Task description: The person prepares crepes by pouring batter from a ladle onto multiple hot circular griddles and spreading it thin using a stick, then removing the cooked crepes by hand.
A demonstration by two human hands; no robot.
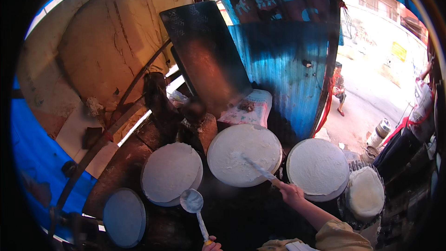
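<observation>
My right hand grips a long flat spreader, whose pale blade lies over a round white batter sheet on the centre griddle. My left hand is closed round the handle of a metal ladle, with white batter in its bowl, at the lower middle. Two more round griddles carry white sheets, one left of centre and one to the right. A grey-blue round griddle sits at the lower left. At the far right, pale round flatbreads lie on a rack.
A dark upright board leans behind the griddles above a printed cloth bundle. A rusty metal bar runs along the left. Blue corrugated sheeting stands behind. Outside at right are a person and a steel cylinder.
</observation>
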